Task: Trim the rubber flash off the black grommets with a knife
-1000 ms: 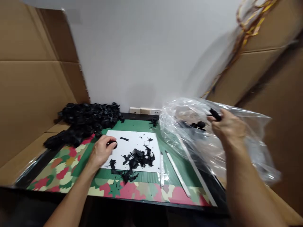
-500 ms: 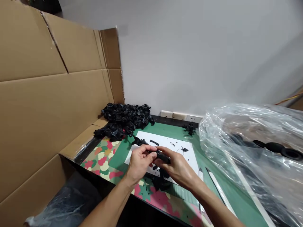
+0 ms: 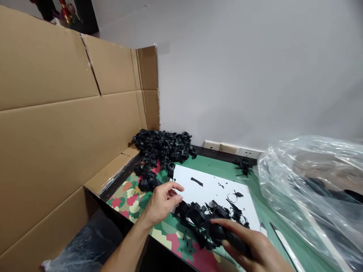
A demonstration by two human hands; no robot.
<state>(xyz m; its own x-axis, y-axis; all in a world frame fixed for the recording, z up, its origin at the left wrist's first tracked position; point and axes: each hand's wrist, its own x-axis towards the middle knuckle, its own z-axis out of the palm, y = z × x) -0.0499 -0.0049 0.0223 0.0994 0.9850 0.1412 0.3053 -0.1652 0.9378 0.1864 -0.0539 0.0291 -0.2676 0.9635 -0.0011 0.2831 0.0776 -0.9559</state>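
Note:
My left hand (image 3: 162, 201) is over the left edge of a white sheet of paper (image 3: 211, 177), thumb and forefinger apart, with nothing visible between them. In my right hand (image 3: 256, 241), lower right, is a long, rounded black piece (image 3: 234, 238), perhaps of rubber; its kind is unclear. It lies over a loose heap of black scraps (image 3: 195, 213), some of them ribbed, along the near edge of the paper. A flat black strip (image 3: 196, 181) and small shreds rest on the sheet.
A large black pile of ribbed pieces (image 3: 163, 145) stands at the back left beside a cardboard wall (image 3: 56, 136). White-handled knife-like tools (image 3: 283, 241) lie on the green mat (image 3: 272, 211). Clear plastic bag (image 3: 300, 170) on the right; wall sockets (image 3: 227, 148) behind.
My hands were together on a black piece over the paper. They have parted: the left is empty, and the right has moved down and right with a black piece. The view has shifted.

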